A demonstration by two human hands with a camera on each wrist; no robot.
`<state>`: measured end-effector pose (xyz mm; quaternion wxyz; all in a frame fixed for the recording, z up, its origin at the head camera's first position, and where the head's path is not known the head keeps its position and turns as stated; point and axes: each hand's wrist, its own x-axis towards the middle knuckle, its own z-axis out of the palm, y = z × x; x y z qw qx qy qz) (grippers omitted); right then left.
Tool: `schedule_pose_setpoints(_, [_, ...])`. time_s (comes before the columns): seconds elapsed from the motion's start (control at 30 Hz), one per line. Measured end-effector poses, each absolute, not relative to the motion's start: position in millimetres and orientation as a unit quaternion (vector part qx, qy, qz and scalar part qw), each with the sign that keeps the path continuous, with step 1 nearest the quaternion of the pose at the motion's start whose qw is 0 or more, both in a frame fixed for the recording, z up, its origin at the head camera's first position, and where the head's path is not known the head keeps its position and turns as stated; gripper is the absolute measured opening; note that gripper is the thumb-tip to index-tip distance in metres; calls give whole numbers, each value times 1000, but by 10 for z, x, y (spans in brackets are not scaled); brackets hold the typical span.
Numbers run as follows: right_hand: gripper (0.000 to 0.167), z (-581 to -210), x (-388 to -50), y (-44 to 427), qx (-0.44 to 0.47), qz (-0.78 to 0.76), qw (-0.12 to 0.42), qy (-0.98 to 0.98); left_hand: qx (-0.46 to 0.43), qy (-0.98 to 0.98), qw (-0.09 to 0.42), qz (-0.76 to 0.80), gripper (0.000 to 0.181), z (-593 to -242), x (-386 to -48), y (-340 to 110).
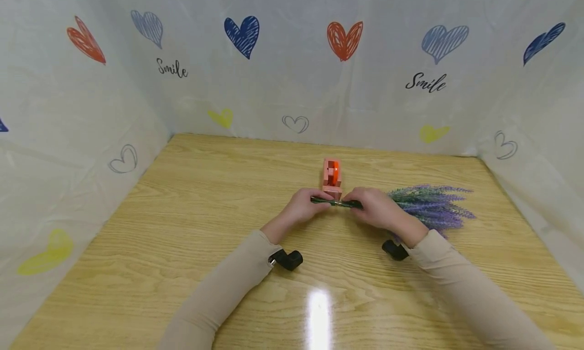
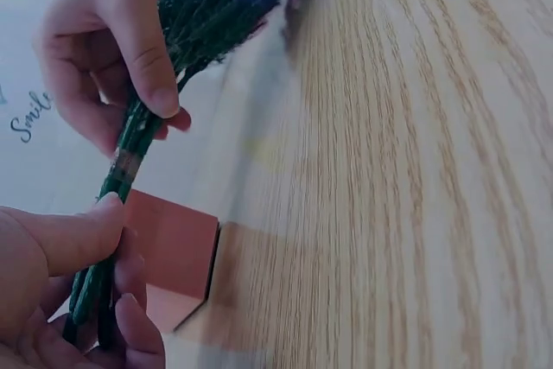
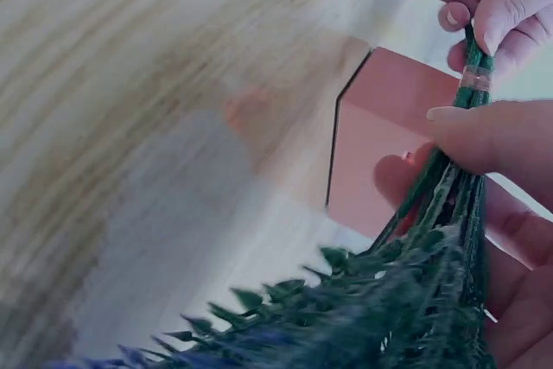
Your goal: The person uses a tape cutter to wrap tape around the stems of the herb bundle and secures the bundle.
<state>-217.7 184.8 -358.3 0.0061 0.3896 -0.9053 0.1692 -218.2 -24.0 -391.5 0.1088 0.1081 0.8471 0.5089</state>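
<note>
A bunch of artificial lavender (image 1: 429,205) with purple tips and green stems lies sideways, blooms to the right. My left hand (image 1: 304,206) pinches the stem ends between thumb and fingers. Further up the stems, nearer the blooms, my right hand (image 1: 375,207) grips the bundle. Between the two hands a band of clear tape (image 2: 126,164) wraps the stems. Right behind the stems stands a pink tape dispenser (image 1: 332,175) with an orange roll (image 1: 336,173); its pink base also shows in the right wrist view, beyond the fingers.
The wooden table (image 1: 205,187) reaches back to a pale curtain (image 1: 292,76) printed with hearts and "Smile". Black wrist mounts (image 1: 290,259) stick out from both sleeves. A bright light reflection (image 1: 318,319) lies on the tabletop near the front.
</note>
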Motion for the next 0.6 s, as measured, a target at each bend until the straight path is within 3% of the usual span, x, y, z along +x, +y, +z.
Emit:
schedule_pose_setpoints(0.3, [28,-3570,-2195,1832,377,152,23,-913,104,845,105,513,16,-3908,-2185,-208])
schedule_pose_setpoints(0.6, [18,-3546,-2226,1798,362,157,-14,-919,98,875,49,472,9,-3842,-2194,-175])
